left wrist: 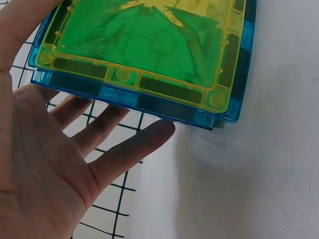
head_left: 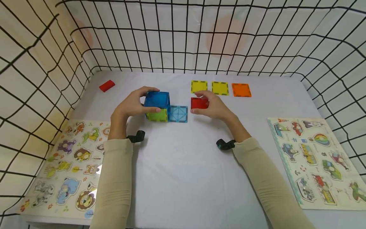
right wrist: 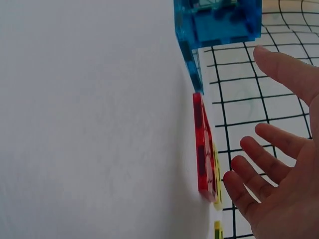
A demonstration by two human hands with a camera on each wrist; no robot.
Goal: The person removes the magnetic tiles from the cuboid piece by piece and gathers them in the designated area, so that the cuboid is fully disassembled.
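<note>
- Room to pass over the table [head_left: 177, 181] between the left sleeve [head_left: 116, 181] and right sleeve [head_left: 266, 178].
- Wire fence [head_left: 186, 31] blocks back and both sides.
- Blue box [head_left: 157, 99] stands left of centre.

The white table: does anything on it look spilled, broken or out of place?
One thing, mildly: the small red piece lies slanted and alone toward the far left corner, while the yellow tiles and orange tile form a row. It may just be set aside. I see no spill or damage.

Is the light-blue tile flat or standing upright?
Flat: in the head view, the light-blue tile shows its whole square face, lying on the white tabletop beside the blue box.
</note>
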